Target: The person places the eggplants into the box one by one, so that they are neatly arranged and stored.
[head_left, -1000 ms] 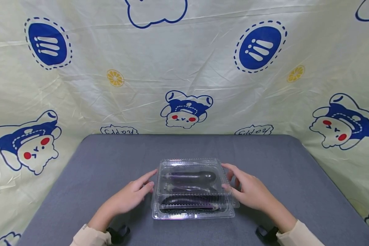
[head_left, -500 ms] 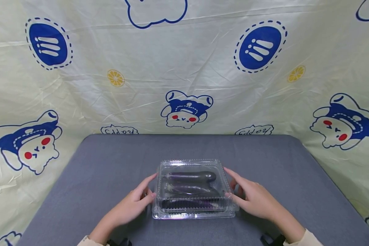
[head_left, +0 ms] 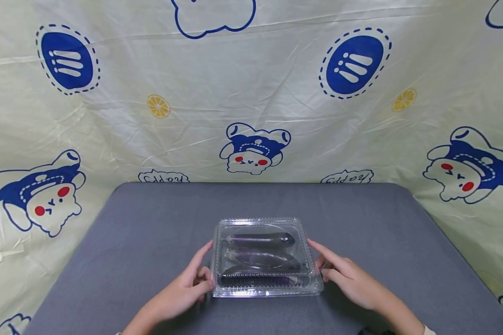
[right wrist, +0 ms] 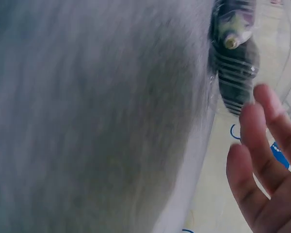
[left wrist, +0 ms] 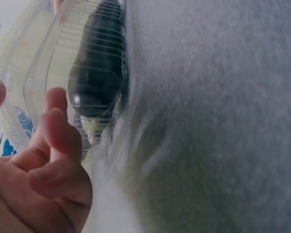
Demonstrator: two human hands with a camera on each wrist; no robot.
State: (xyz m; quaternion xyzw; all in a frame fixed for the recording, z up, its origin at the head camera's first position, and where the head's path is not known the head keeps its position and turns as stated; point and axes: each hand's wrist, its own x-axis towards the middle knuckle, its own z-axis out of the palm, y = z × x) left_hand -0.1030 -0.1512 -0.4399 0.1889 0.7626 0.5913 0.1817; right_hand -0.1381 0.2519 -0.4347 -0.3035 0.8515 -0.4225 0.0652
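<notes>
A clear plastic clamshell box (head_left: 260,224) lies on the table with its lid down over the base. Through the lid show several dark purple eggplants (head_left: 260,240) lying crosswise. At the box's left side is my left hand (head_left: 180,288), its index finger stretched along the edge and its thumb by the front left corner; the other fingers bend inward. My right hand (head_left: 352,281) stands at the right side, index finger reaching the upper edge and thumb near the front right corner. In the right wrist view, those fingers (right wrist: 254,126) are spread beside the clear wall.
A grey cloth covers the table (head_left: 159,218). Behind it and at both sides hangs a pale sheet (head_left: 184,139) printed with blue cartoon figures and orange slices.
The raised front of the lid has come down level with the base. Both hands have slid toward the front along the sides, and the box has shifted slightly right.
</notes>
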